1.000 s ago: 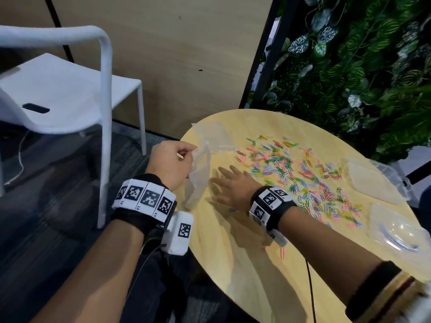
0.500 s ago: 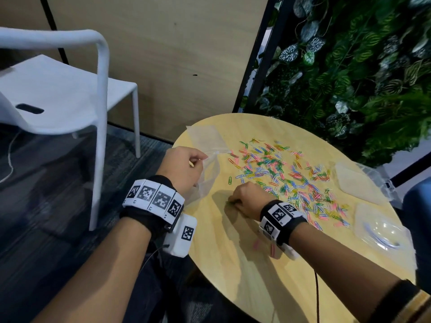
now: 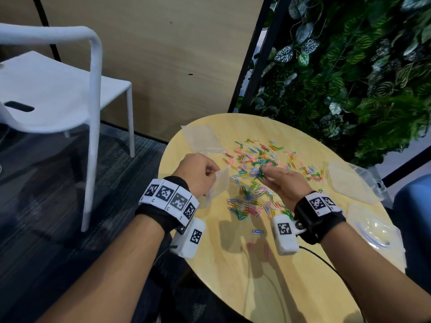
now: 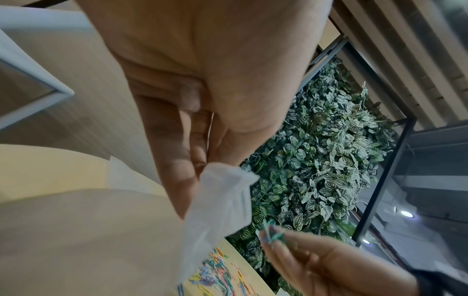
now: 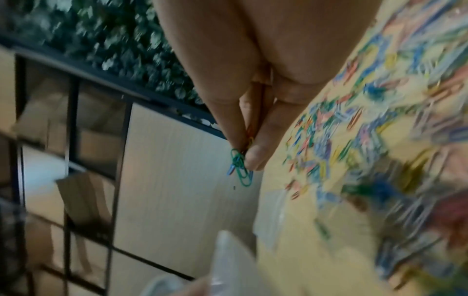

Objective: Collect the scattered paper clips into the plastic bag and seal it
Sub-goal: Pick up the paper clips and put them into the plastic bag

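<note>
Many coloured paper clips (image 3: 258, 164) lie scattered across the round wooden table (image 3: 233, 264). My left hand (image 3: 198, 173) pinches the top edge of a clear plastic bag (image 3: 220, 183) above the table's left edge; the bag (image 4: 217, 200) hangs from thumb and fingers in the left wrist view. My right hand (image 3: 283, 183) is raised just right of the bag and pinches a small bunch of green and blue clips (image 3: 258, 174) at its fingertips. The bunch (image 5: 240, 170) dangles from the pinch in the right wrist view and shows as a clip cluster (image 4: 272, 233) beside the bag.
A second clear bag (image 3: 201, 138) lies flat at the table's far left. Two clear plastic containers (image 3: 352, 180) (image 3: 375, 227) sit along the right edge. A white chair (image 3: 58, 94) stands to the left, a plant wall (image 3: 349, 66) behind. One blue clip (image 3: 257, 231) lies apart near me.
My right hand went from flat on the table to gathering clips, then lifted with a pinched bunch toward the bag. The left hand kept hold of the bag.
</note>
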A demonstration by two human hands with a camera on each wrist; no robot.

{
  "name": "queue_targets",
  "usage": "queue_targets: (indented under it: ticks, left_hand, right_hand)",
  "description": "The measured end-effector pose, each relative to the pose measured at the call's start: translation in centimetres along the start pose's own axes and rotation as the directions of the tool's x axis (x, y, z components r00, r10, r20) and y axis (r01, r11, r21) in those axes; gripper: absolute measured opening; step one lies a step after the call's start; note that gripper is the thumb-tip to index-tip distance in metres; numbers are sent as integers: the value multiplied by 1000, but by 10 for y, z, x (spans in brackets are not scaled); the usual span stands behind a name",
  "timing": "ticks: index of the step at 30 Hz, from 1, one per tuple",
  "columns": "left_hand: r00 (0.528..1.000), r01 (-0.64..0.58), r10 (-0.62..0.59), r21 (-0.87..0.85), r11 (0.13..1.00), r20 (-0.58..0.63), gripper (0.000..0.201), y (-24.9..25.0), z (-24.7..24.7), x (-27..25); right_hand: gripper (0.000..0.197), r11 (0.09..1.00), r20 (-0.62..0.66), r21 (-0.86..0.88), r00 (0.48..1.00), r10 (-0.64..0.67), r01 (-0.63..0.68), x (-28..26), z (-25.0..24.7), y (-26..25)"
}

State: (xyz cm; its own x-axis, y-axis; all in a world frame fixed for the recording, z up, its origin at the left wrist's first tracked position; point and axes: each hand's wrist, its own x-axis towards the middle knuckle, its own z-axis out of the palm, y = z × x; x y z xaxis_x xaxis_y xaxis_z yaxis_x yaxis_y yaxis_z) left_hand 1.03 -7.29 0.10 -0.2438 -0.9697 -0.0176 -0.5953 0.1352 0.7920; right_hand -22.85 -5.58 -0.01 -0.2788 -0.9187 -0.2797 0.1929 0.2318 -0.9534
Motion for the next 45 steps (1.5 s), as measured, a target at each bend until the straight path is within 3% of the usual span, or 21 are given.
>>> queue_targets:
  ticks: [3, 6, 9, 12, 15, 18, 20, 21, 25, 28, 33, 39, 41, 43, 44, 45]
  left_hand:
    - [999, 1, -1, 2, 1000, 36, 27, 6, 10, 1]
    - [999, 9, -5, -61, 998, 53, 26, 10, 21, 1]
    - [999, 9, -5, -104, 995, 37, 24, 11, 27, 1]
    - [999, 36, -34, -132, 991, 17, 23, 10, 28, 1]
    - [998, 54, -57, -150, 987, -13, 22, 10, 24, -1]
    - [999, 40, -42, -135, 990, -14, 21, 9, 21, -2]
    - [999, 35, -36, -148, 988, -5, 22, 8, 19, -3]
    - [999, 33, -34, -155, 987, -3, 22, 8, 18, -3]
    - [1000, 17, -17, -138, 990, 2, 23, 7, 17, -4]
    - [999, 19, -22, -120, 993, -26, 22, 4, 12, -2]
    - [998, 49, -52, -156, 987, -18, 23, 0, 5, -2]
    - [992, 67, -83, -165, 984, -93, 22, -3, -2, 0]
    - [990, 67, -86, -161, 985, -113, 22, -5, -4, 2]
    - [985, 81, -104, -162, 983, -139, 22, -9, -4, 3]
    - [981, 93, -119, -167, 982, -154, 21, -11, -4, 4]
    - [975, 106, -136, -176, 979, -173, 21, -13, -4, 5]
  right_hand:
    - [19, 981, 81, 185, 996, 48, -63, -11, 13, -6]
    - [14, 975, 146, 203, 987, 59, -88, -22, 32, 0]
    - [6, 999, 73, 44, 997, 12, -15, -28, 48, 18]
    - [11, 956, 26, -267, 993, -116, 118, -27, 57, 36]
    - [22, 818, 138, -538, 979, -153, 204, -30, 63, 38]
    - [22, 568, 251, -743, 934, -253, 353, -36, 64, 29]
    - [9, 394, 337, -805, 888, -314, 445, -34, 63, 26]
    - [12, 331, 364, -823, 877, -315, 461, -32, 62, 26]
    - [16, 144, 453, -852, 847, -278, 503, -31, 66, 23]
    - [33, 149, 546, -797, 803, -240, 586, -37, 71, 21]
    - [28, 75, 574, -798, 792, -208, 598, -37, 70, 16]
    - [43, 160, 659, -732, 748, -78, 662, -40, 73, 15]
    - [37, 249, 643, -714, 754, -136, 654, -39, 72, 7]
    - [34, 484, 544, -650, 803, -243, 586, -32, 70, -4]
    - [37, 536, 473, -635, 829, -299, 556, -24, 67, -7]
    - [41, 509, 412, -674, 845, -342, 535, -14, 63, -11]
